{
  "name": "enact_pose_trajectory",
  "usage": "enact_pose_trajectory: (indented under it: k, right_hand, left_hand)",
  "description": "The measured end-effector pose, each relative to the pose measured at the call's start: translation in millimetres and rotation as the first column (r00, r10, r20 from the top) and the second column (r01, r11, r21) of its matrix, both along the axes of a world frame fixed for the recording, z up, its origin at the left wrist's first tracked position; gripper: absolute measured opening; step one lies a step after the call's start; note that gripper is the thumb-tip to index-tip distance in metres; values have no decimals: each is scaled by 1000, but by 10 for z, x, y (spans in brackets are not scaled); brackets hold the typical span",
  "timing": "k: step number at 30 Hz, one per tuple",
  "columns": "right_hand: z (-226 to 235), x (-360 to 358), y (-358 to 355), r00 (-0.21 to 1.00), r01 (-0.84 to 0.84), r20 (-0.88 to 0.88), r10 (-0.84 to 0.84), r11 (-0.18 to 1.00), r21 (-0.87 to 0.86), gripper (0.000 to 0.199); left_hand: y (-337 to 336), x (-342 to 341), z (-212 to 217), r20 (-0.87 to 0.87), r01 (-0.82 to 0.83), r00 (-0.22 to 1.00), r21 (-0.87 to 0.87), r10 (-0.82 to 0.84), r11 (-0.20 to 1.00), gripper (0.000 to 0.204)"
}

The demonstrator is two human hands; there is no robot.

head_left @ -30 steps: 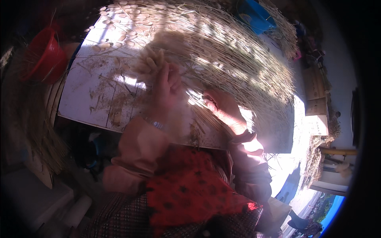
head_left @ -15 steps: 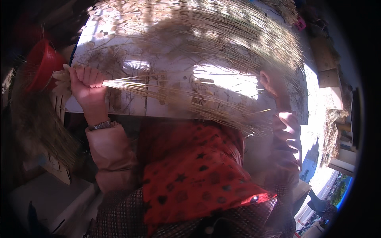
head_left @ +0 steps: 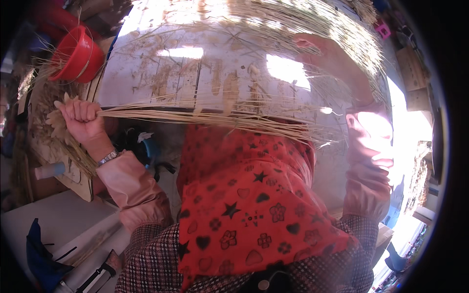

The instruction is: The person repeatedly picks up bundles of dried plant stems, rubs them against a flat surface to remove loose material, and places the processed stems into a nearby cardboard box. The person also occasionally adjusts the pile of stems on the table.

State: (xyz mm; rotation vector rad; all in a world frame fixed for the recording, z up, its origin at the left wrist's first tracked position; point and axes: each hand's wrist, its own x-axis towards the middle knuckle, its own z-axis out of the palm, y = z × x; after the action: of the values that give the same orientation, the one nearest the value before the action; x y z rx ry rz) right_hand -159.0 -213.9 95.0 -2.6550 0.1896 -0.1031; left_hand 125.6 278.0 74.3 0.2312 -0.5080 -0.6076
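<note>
My left hand [head_left: 83,117] is closed round a bundle of dried grass stems [head_left: 215,117], just below its pale, fluffy heads [head_left: 62,113]. From the fist the stems stretch rightward along the table's near edge and fan out over my apron. My right hand [head_left: 315,49] is at the far right of the table, beside a big pile of dried stems [head_left: 337,34]. Its fingers are curved, with a gap between thumb and fingertips, and I see nothing held in them.
The white table [head_left: 132,83] is littered with loose stems and bits of chaff. A red bucket [head_left: 80,56] stands beyond my left hand, with stems over its rim. Wooden board [head_left: 78,185] and a white box [head_left: 53,215] lie lower left. Cartons [head_left: 413,68] line the right side.
The bundle in my left hand has come closer to me, down to the table edge. My right hand has moved away from me and leftward, to the pile. The view has shifted.
</note>
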Motion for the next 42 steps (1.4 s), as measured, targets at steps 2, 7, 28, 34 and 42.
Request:
enact_pose_trajectory:
  k: [2,7,28,34,42]
  right_hand:
    - [67,207,487,975,-204,-44,218,956,212,63]
    - [-61,485,1574,749,-410,-270,605,743,530,65]
    - [-401,-1390,1242,978,207,-17,-209,975,-83,73]
    - [-288,-782,1112,978,191,-9,-208,877,441,72]
    - [-434,70,1285,994,104,-83,-64,486,868,41]
  left_hand:
    - [1,-73,115,-8,-35,999,-28,35,999,49]
    - [172,-165,340,51,-27,998,-134,34,991,48]
    - [-1636,-248,-673,-280,194,948,130,-152,972,56]
    - [-1731,-321,-431,-118,220,969,-4,-219,976,56]
    - [-2097,-498,-445,-36,376,926,5,-376,927,58]
